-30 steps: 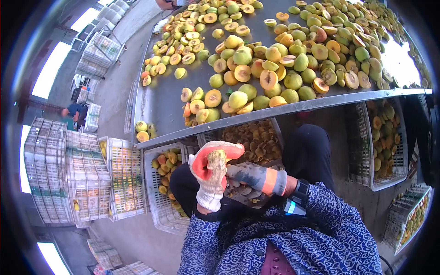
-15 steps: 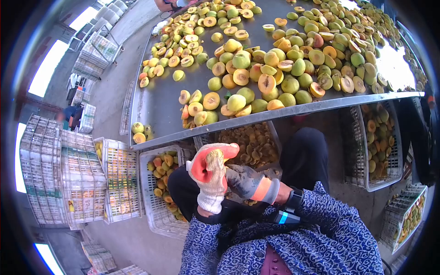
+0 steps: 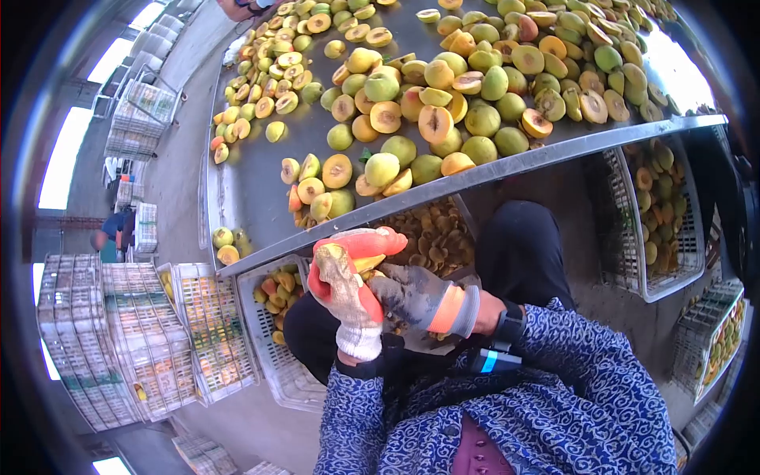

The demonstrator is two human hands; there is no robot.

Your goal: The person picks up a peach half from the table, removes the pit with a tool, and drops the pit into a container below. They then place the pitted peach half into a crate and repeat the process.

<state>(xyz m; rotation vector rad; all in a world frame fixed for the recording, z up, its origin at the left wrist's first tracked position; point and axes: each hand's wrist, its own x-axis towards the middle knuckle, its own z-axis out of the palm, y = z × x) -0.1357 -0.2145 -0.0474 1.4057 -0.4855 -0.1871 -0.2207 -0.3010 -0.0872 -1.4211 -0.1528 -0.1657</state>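
Both gloved hands meet just below the near edge of a metal table (image 3: pixel 269 178) covered with halved and whole yellow-green fruit (image 3: pixel 382 170). My left hand (image 3: pixel 347 277), in a white glove with an orange-red palm, has its fingers wrapped round a yellow fruit piece (image 3: pixel 366 264). My right hand (image 3: pixel 416 294), in a dirty grey glove with an orange band, is closed against the same piece from the right. Its fingertips are partly hidden, and whether it holds a tool cannot be seen.
Below the table stand a crate of fruit (image 3: pixel 277 356), a container of cut pieces (image 3: pixel 427 237) and another crate (image 3: pixel 649 269). Stacked crates (image 3: pixel 150 332) stand at the left. A person (image 3: pixel 119 229) is at the far left; another person's hand (image 3: pixel 237 8) shows at the top.
The view has shifted, so the table appears further left and higher. A yellow fruit piece now shows between my hands, and the left hand's fingers have turned over it.
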